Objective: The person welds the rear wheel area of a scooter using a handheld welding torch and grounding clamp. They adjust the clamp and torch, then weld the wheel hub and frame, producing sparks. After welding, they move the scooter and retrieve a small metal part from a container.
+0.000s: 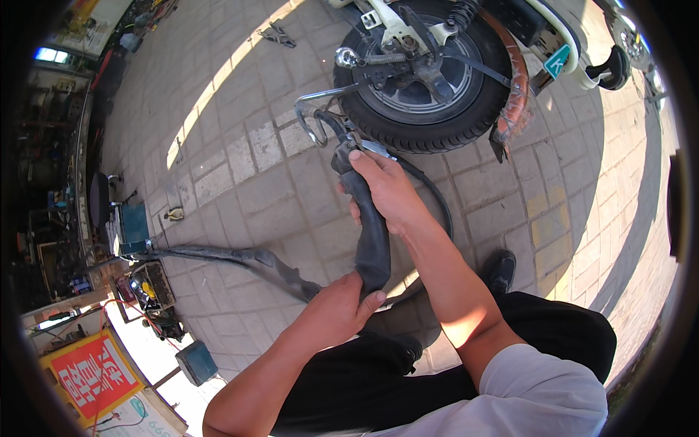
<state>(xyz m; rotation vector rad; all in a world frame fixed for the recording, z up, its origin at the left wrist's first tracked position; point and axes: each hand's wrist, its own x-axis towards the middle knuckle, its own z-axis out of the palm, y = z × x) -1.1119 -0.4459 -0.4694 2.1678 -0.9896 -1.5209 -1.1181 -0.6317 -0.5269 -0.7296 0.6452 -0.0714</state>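
Both my hands are closed on a limp black rubber inner tube [373, 237] that hangs between them. My right hand [382, 186] grips its upper end near the wheel, thumb on top, where the tube bunches up. A small shiny metal piece [378, 150] shows beside that thumb; what it belongs to is unclear. Lower down, my left hand [342, 309] pinches the tube between thumb and curled fingers. More black rubber [273, 262] trails from there across the paving to the left. A dark hose-like loop [440, 207] curves behind my right wrist.
Just ahead stands a scooter's rear wheel [429, 131] with a bent metal stand bar [328, 92] beside it. Pliers [278, 35] lie on the paving. Cluttered shelves [54, 182], a small machine [149, 288], a teal box [196, 362] and a red-yellow sign [91, 379] line the left.
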